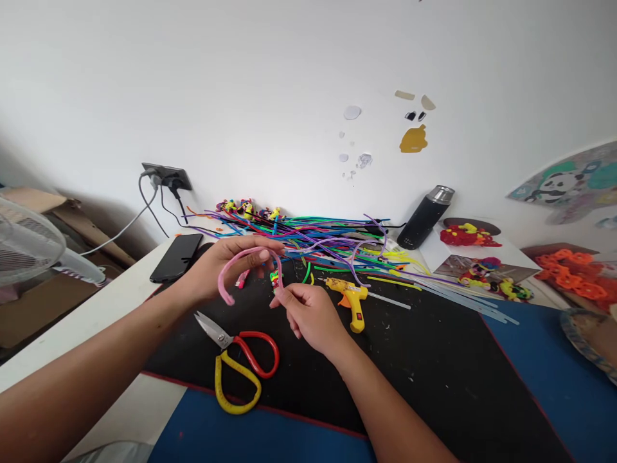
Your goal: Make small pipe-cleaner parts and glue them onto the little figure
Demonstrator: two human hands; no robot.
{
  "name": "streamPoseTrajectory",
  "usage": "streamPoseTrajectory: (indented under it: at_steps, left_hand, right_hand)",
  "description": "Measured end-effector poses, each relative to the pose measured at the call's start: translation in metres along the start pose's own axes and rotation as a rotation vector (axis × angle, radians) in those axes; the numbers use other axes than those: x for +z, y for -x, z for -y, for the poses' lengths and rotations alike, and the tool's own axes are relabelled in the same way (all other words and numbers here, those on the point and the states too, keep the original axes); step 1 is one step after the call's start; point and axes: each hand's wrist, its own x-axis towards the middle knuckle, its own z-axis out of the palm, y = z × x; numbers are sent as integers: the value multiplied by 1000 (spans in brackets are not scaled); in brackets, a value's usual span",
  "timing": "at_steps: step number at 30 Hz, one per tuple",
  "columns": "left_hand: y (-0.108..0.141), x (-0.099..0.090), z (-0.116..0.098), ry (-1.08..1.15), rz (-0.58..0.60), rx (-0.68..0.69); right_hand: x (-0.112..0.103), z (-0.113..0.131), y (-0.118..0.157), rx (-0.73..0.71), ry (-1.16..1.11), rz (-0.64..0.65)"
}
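A pink pipe cleaner [224,276] curves in a loop between my two hands, above the black mat [308,392]. My left hand [231,257] has thumb and fingers closed on the upper part of the curve. With a pinch, my right hand [308,312] grips its lower right end. Just behind that end is a small green and red piece [274,278], partly hidden, and I cannot tell whether it is held. Below my left hand lie scissors [220,337] with one red and one yellow handle, blades apart. A yellow glue gun [353,301] rests to the right of my right hand.
Many colourful pipe cleaners [328,231] are heaped along the wall. A phone [177,257] lies at the left, near a fan [33,244]. A black thermos [424,218] leans at the back right, beside a white box [511,260]. Glue sticks [467,299] lie near it.
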Motion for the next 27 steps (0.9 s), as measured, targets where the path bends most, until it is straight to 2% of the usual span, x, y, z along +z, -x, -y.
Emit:
streamPoseTrajectory:
  at_steps: [3, 5, 8, 11, 13, 16, 19, 23, 27]
  left_hand:
    - [-2, 5, -11, -124, -45, 88]
    - [-6, 8, -17, -193, -63, 92]
    - [-14, 9, -19, -476, -49, 102]
    - [-24, 10, -13, -887, -82, 198]
    - [-29, 12, -4, -1049, -96, 245]
    - [-32, 16, 9, -1163, -82, 235]
    - [-33, 18, 19, -1260, -67, 151]
    - [-35, 15, 23, -1356, -68, 62]
    - [-35, 12, 26, -1378, -91, 60]
  right_hand:
    - [1, 0, 0, 3, 13, 48]
    - [2, -1, 1, 12, 9, 90]
    - [1, -1, 0, 23, -17, 116]
    - [-3, -3, -3, 4, -58, 15]
    - [-7, -4, -7, -12, -113, -86]
    - [-14, -2, -10, -27, -218, -208]
    - [-19, 1, -12, -10, -321, -289]
    - [-21, 3, -12, -3, -422, -321]
    - [-21, 1, -12, 22, -461, -314]
